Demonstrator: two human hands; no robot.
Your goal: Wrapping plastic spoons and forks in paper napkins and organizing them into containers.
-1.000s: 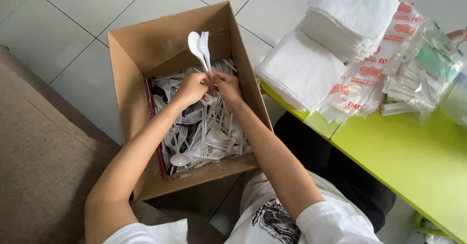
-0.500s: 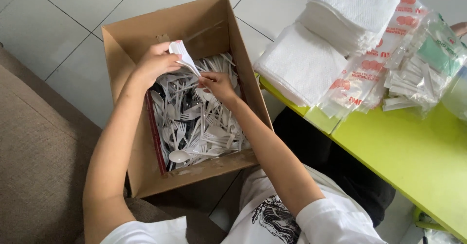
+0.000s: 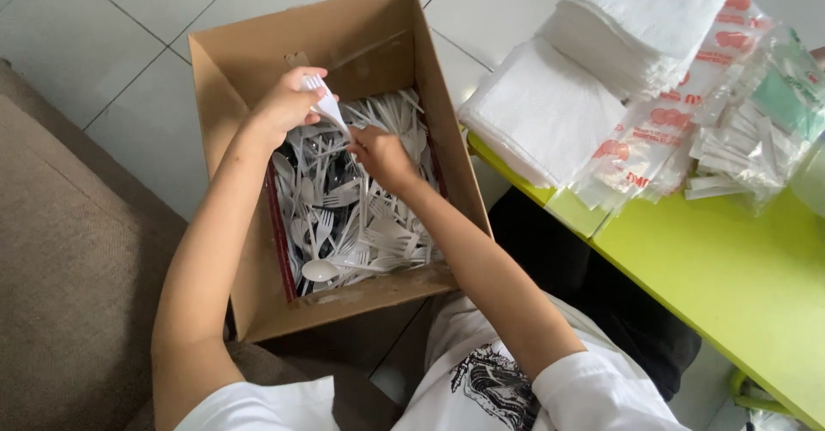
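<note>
An open cardboard box (image 3: 258,96) is seen on the tiled floor (image 3: 129,18), between a brown sofa (image 3: 69,268) and a lime-green bench (image 3: 730,285). The box is filled with loose white plastic cutlery (image 3: 361,233): forks and spoons heaped together, with one spoon (image 3: 322,269) lying clear near the front wall.

A single white plastic piece (image 3: 328,106) is held up above the heap by the left hand (image 3: 288,104), whose fingers are closed around its upper end. The lower end of that piece is met by the right hand (image 3: 382,158), which is lowered onto the cutlery; whether its fingers are pinched or spread cannot be told, since they are hidden under the hand.

On the bench, stacks of white paper napkins (image 3: 584,79) are piled beside clear plastic bags with red print (image 3: 679,130) and a bundle of small wrapped items (image 3: 748,152).

Compared with half a second ago, the left hand has been brought slightly lower and nearer the right hand. A second ago both hands were raised together at the back of the box, with two pieces held upright; now only one piece is seen in the left hand.
</note>
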